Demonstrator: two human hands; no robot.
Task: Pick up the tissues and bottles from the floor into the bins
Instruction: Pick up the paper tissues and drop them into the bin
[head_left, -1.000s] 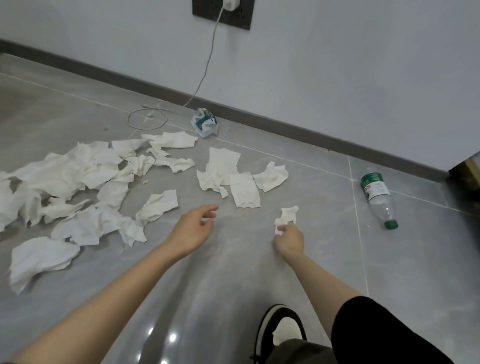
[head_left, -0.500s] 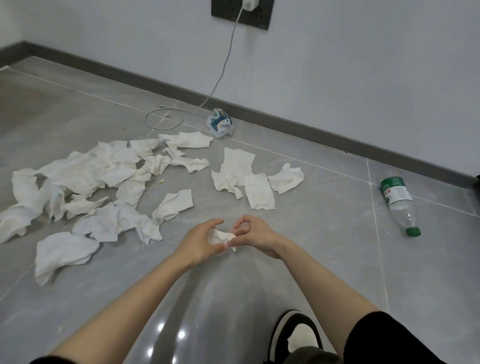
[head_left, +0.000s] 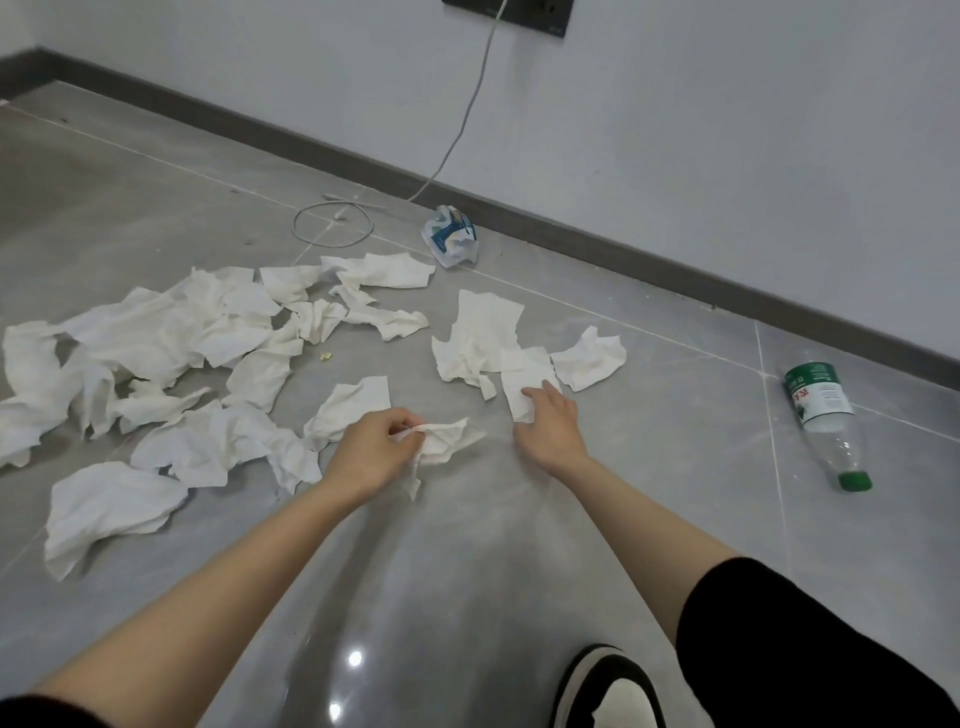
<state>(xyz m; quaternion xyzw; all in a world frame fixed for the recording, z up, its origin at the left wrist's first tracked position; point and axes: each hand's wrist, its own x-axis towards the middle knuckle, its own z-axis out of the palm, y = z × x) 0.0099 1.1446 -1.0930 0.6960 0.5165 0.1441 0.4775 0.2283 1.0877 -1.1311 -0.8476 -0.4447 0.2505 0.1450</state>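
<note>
My left hand (head_left: 371, 449) pinches a crumpled white tissue (head_left: 444, 441) just above the grey floor. My right hand (head_left: 550, 423) reaches forward and its fingers rest on a flat tissue (head_left: 524, 382) lying in a small cluster of tissues (head_left: 480, 338). Several more white tissues (head_left: 171, 353) are scattered over the floor to the left. A clear plastic bottle (head_left: 826, 421) with a green label and green cap lies on its side at the right. No bin is in view.
A crumpled blue-and-white tissue packet (head_left: 451, 236) lies near the dark skirting board. A grey cable (head_left: 332, 223) runs down from a wall socket and coils on the floor. My black-and-white shoe (head_left: 608, 691) is at the bottom right.
The small tissue went from my right hand to my left hand, which now holds it. My right hand then reached forward onto the flat tissue.
</note>
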